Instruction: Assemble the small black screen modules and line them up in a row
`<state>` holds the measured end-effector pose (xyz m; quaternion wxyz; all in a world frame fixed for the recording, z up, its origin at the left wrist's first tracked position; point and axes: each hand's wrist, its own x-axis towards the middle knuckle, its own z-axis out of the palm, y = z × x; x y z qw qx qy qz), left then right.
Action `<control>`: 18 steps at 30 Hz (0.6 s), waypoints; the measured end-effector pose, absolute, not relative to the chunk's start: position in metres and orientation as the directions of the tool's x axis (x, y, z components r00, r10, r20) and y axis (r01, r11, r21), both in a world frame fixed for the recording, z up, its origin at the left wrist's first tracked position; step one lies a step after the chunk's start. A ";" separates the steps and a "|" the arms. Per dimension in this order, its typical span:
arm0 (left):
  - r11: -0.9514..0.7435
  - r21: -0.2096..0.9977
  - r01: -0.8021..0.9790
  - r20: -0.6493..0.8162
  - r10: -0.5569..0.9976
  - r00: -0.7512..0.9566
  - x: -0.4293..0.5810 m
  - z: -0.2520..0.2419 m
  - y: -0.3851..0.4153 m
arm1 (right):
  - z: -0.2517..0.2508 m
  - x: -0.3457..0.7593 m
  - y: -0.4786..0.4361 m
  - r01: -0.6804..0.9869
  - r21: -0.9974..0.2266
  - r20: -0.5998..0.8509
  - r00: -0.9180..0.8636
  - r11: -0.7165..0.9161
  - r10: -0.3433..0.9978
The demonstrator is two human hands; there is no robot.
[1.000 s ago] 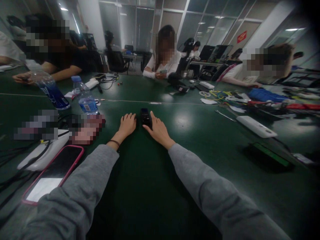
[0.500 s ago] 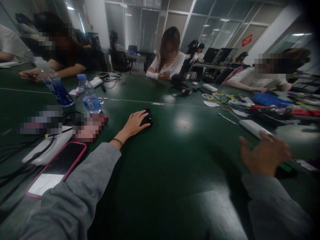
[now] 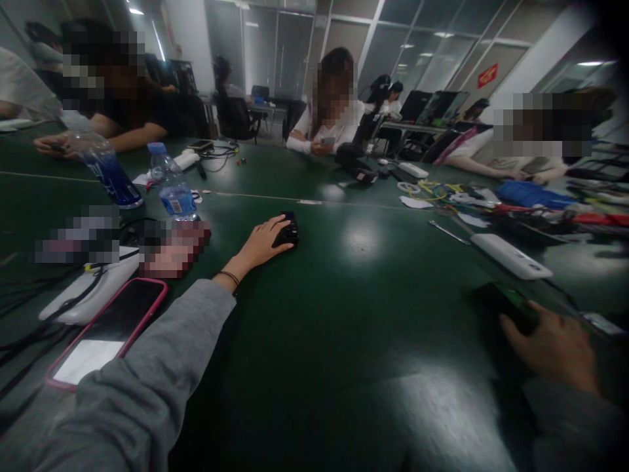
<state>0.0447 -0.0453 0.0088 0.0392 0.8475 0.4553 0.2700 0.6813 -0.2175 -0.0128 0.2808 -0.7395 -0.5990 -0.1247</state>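
My left hand rests on a small black device at the middle of the green table, its fingers over the device's left side and the thumb along the near edge. At the right, my right hand is slightly blurred and holds a dark object with a green top between thumb and fingers. That object appears just above the table, near a white power strip.
Two bottles, a pink-edged phone, a white box and black cables lie at the left. A wrench, colored cables and a blue bundle are at the right. Several people sit across the table.
My right hand has moved right and down, and now has the dark green-topped object, which has shifted left from beside the hand. My left hand has stayed on the black device.
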 end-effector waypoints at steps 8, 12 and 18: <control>-0.590 0.348 0.729 0.403 0.796 0.452 0.044 0.010 -0.044 | 0.004 0.529 -0.162 0.981 -0.165 0.366 0.152 -0.097 0.918; -0.598 0.354 0.719 0.397 0.792 0.463 0.045 0.012 -0.045 | 0.008 0.420 -0.120 0.973 -0.175 0.430 -0.059 0.147 0.901; -0.606 0.358 0.710 0.388 0.789 0.477 0.045 0.013 -0.046 | 0.005 0.306 -0.068 0.894 -0.267 0.486 -0.197 0.360 0.851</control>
